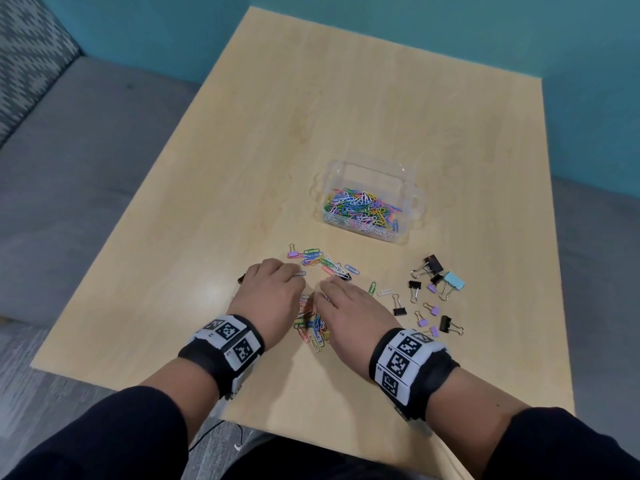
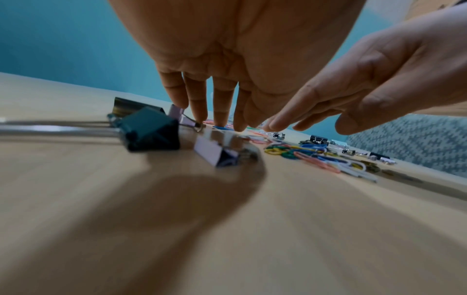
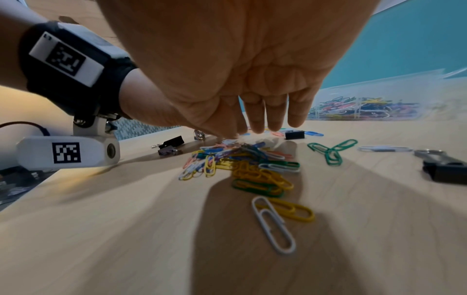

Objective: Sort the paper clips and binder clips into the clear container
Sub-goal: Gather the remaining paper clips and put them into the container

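The clear container (image 1: 372,163) stands mid-table and holds many coloured paper clips (image 1: 362,207). Nearer me a loose pile of paper clips (image 1: 313,323) lies between my hands, with more clips (image 1: 325,263) just beyond them. My left hand (image 1: 277,282) points its straight fingers (image 2: 220,117) down; the fingertips touch the table at a blue clip. My right hand (image 1: 346,299) hovers over the pile with fingers (image 3: 260,119) extended, holding nothing that I can see. Black, lilac and light blue binder clips (image 1: 433,292) lie scattered to the right.
A black binder clip (image 2: 149,131) and a lilac one (image 2: 215,151) sit just left of my left hand. A lone white paper clip (image 3: 272,225) lies near the table's front edge. A grey bench (image 1: 86,161) borders the left side, a teal wall (image 1: 450,26) the back.
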### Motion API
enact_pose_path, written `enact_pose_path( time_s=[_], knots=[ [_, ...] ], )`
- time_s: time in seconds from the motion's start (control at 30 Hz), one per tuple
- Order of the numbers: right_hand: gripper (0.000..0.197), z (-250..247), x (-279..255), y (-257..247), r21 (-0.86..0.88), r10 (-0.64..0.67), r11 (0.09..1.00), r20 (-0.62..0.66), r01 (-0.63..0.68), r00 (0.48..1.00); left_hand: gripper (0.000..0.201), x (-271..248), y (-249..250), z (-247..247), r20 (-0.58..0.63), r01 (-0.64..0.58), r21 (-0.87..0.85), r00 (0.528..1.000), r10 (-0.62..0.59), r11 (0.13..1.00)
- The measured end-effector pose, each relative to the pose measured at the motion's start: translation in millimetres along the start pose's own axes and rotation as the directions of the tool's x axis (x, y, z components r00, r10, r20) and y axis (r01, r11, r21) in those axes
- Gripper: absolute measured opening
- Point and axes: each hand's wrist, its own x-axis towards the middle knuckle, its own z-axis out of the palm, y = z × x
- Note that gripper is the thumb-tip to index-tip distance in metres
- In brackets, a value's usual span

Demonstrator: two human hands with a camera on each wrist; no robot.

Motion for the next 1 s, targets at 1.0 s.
enact_pose_path(
  time_s=[1.0],
  knots=[
    [0.053, -13, 17, 3, -0.031, 0.002, 1.000, 0.004, -0.002, 1.000, 0.027, 61, -24, -16, 0.350, 0.130, -0.100, 0.933, -0.087, 0.986]
  ],
)
